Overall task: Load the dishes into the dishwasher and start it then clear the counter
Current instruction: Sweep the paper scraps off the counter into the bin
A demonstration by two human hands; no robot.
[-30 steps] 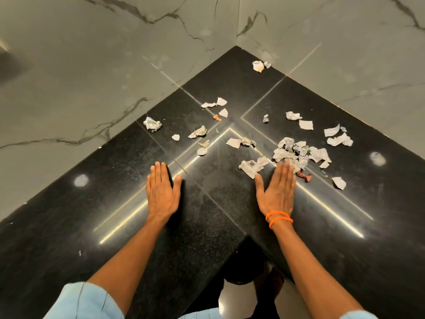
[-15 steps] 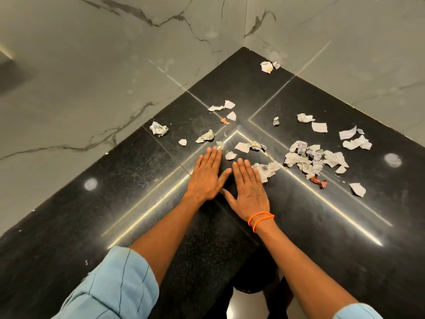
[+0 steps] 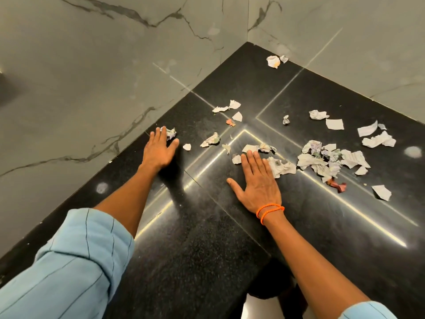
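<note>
Your left hand [image 3: 159, 150] lies flat, fingertips touching a paper ball [image 3: 170, 133] by the wall [image 3: 92, 88]. Your right hand [image 3: 258, 180] lies spread, scraps [image 3: 281, 166] alongside; bare counter [image 3: 195, 249] nearer you.

So the hands split apart again. Half a second back they sit side by side, nearly touching, in the middle of the black counter [image 3: 207, 249]. Now the left hand [image 3: 158, 149] is way out to the left near the wall, flat, fingertips right at the crumpled paper wad [image 3: 170, 133] (touching it, by the look). The right hand [image 3: 258, 183] is a bit further right, flat, fingers against the torn paper scraps [image 3: 279, 166].
</note>
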